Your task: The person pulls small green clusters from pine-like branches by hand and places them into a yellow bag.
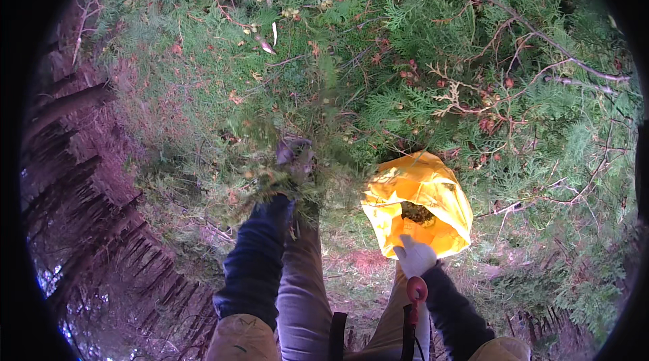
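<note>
My right hand (pixel 416 257), in a pale glove, is over the near rim of a yellow bag (pixel 443 209). Two of its fingertips show apart and point into the bag's mouth; I see nothing between them. Inside the bag lies a heap of small brownish pieces (pixel 418 213), too small to name surely. My left arm (pixel 255 259), in a dark blue sleeve, reaches forward into blurred green sprigs (pixel 270 178). Those sprigs cover my left hand, so its fingers do not show.
Leafy conifer branches (pixel 419 107) with small cones (pixel 490 101) spread across the ground ahead. A bare twig (pixel 541 36) arches at the upper right. Tree trunks (pixel 74 199) stand on the left. A red ring-shaped piece (pixel 417 289) hangs in front of me by my right forearm.
</note>
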### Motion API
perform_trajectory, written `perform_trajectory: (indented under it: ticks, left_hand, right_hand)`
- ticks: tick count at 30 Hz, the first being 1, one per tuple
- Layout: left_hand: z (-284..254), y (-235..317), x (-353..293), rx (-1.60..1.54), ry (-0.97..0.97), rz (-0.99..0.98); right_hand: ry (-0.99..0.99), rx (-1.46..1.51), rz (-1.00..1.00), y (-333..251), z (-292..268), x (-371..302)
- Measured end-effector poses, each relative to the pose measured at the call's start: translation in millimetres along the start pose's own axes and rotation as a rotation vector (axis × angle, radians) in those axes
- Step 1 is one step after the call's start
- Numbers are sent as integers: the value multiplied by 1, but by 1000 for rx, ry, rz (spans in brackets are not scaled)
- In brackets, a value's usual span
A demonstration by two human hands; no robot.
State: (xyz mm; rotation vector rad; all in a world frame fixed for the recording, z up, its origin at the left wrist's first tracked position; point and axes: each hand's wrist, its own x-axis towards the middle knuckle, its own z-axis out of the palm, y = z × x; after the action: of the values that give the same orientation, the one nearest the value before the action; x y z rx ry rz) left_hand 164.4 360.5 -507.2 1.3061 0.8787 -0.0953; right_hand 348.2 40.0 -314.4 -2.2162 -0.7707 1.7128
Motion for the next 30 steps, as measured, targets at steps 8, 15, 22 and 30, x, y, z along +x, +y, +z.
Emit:
perform_trajectory:
  ticks: [8,15,22,30]
  left_hand:
    - [24,-30,-9,-294,43,71]
    - [15,-42,-2,-7,76,140]
    - [42,-86,36,192,159,100]
    - [48,-44,29,2,293,112]
  right_hand:
    - [688,-297,-423,-73,-23,186]
    - [-42,-1,-413,-76,3,63]
    - [83,-379,-98,68,8,-57]
    - [102,-100,-160,180,87,-98]
